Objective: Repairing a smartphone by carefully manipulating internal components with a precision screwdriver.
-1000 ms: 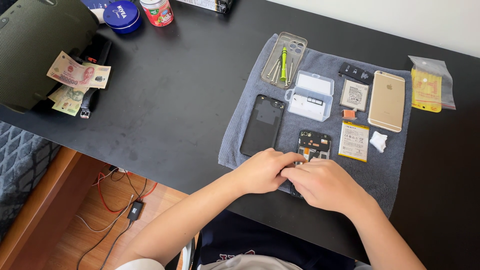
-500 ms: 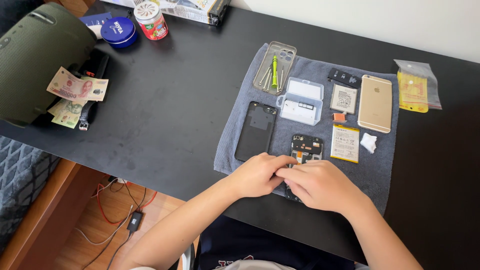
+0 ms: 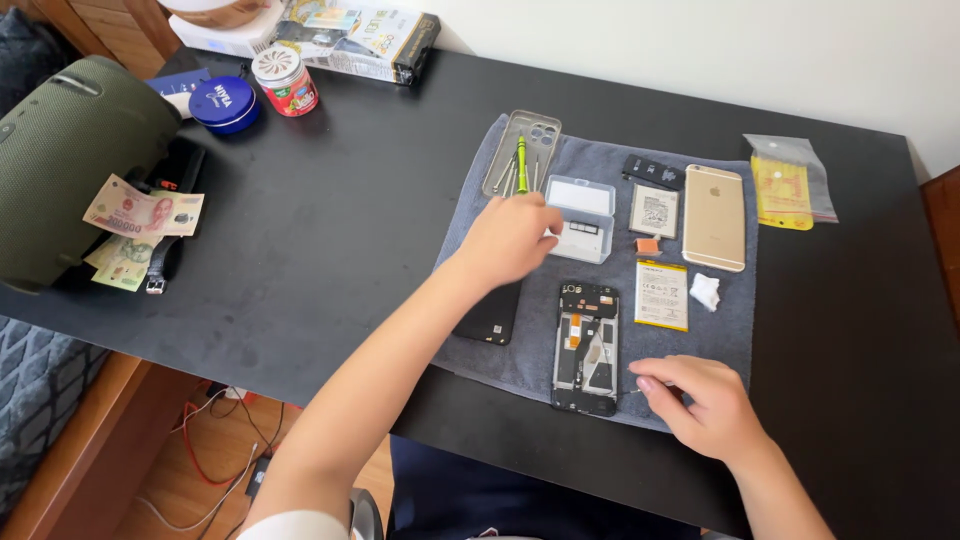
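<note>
A stripped black phone frame (image 3: 587,345) lies on a grey towel (image 3: 465,225). My right hand (image 3: 705,408) rests on the towel just right of the frame's lower end, with curled fingers; a thin tip may show at the fingertips. My left hand (image 3: 510,238) hovers with loose fingers beside a small clear plastic box (image 3: 582,220). It covers the top of a black back cover (image 3: 490,318). A clear case (image 3: 520,152) holds a green screwdriver (image 3: 521,165). A flat battery (image 3: 661,296) and a gold phone (image 3: 713,216) lie to the right.
On the black table, a green cylindrical speaker (image 3: 70,160) and banknotes (image 3: 140,215) sit at the left. A blue tin (image 3: 224,104), a red jar (image 3: 285,80) and a printed box (image 3: 355,38) stand at the back. A clear bag (image 3: 788,185) lies at the right.
My hands were together over the phone frame. My left hand has since lifted and moved up toward the clear box, while my right hand shifted right, uncovering the frame.
</note>
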